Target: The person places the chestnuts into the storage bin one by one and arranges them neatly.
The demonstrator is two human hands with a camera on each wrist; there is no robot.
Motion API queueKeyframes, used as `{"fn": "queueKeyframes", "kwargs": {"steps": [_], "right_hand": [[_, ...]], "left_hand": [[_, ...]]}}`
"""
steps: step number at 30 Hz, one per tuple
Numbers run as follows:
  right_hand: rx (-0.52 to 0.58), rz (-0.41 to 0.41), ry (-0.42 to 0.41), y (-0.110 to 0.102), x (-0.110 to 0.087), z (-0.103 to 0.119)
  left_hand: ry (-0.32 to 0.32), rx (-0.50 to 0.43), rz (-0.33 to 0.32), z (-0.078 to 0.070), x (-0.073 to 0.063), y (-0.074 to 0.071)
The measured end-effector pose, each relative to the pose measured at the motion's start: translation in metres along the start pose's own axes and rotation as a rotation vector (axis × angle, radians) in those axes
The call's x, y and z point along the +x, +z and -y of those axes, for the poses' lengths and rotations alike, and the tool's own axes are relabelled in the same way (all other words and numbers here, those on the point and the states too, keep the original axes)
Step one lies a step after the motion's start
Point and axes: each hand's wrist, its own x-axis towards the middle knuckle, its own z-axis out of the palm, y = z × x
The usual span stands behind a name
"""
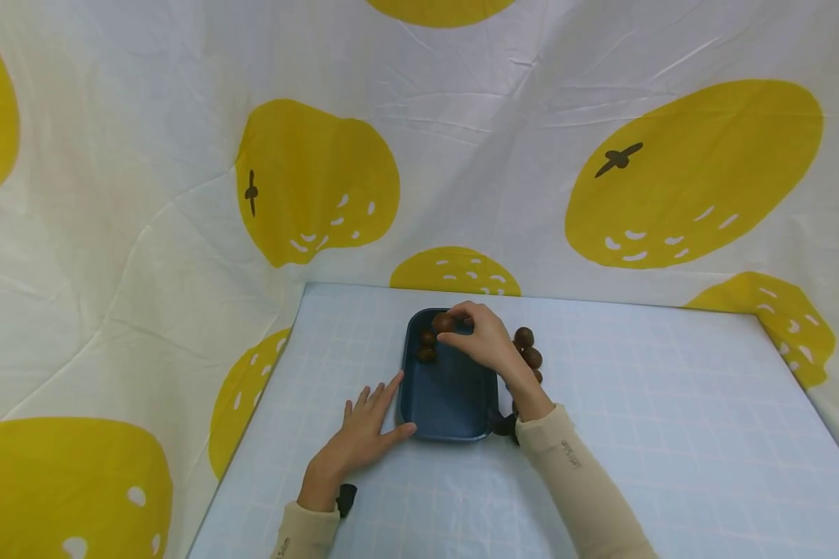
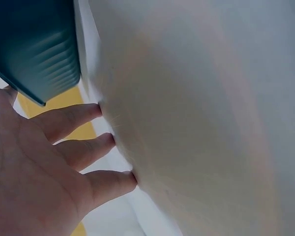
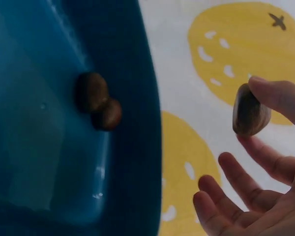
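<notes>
Between thumb and index finger my right hand (image 1: 488,339) pinches a brown chestnut (image 3: 251,110), its other fingers spread apart. In the head view that chestnut overlaps the far left end of a dark blue tray (image 1: 450,400). Two more chestnuts (image 3: 94,96) lie inside along the tray wall, touching each other. My left hand (image 1: 366,433) is beside the tray's left side with fingers spread, thumb and index tip right at the rim. In the left wrist view its other fingertips (image 2: 130,181) rest on the tablecloth.
Several loose chestnuts (image 1: 531,357) lie in a row right of the tray, partly hidden by my right forearm. The table wears a pale checked cloth (image 1: 671,404). Behind and left hangs a white sheet (image 1: 475,186) printed with yellow fruit.
</notes>
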Motion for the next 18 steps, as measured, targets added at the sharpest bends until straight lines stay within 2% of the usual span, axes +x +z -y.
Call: {"fn": "queueKeyframes", "kwargs": {"steps": [4, 18], "right_hand": [[-0.014, 0.004, -0.039, 0.01, 0.007, -0.006], [-0.013, 0.106, -0.082, 0.033, 0.02, -0.019]], "left_hand": [[-0.003, 0.006, 0.0, 0.0, 0.0, 0.001], [-0.023, 0.008, 0.022, -0.001, 0.001, -0.001]]}}
